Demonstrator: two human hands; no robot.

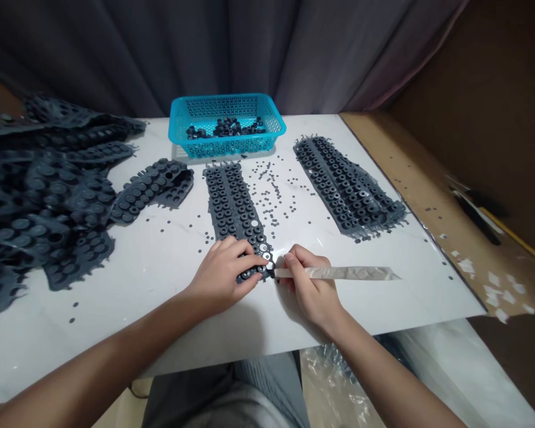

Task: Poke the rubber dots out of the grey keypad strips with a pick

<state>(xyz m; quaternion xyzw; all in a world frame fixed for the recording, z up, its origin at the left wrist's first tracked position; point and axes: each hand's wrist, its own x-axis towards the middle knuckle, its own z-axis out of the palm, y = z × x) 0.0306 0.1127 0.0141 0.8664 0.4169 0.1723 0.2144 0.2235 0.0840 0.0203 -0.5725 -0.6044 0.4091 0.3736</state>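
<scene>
The sheets (pixel 229 202) are dark grey, the latticed basket (pixel 229 145) turquoise.

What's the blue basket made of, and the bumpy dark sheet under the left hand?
The basket looks like smooth, slightly glossy plastic: bright blue, with small holes through its walls. The dark sheet looks like dull rubber, maybe soft plastic: it has raised rings and ragged edges, but I can't be sure.

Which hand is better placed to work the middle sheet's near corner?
Likely the right hand: it grips the wrapped tool, tip at that dark studded sheet; the left hand rests on it.
</scene>
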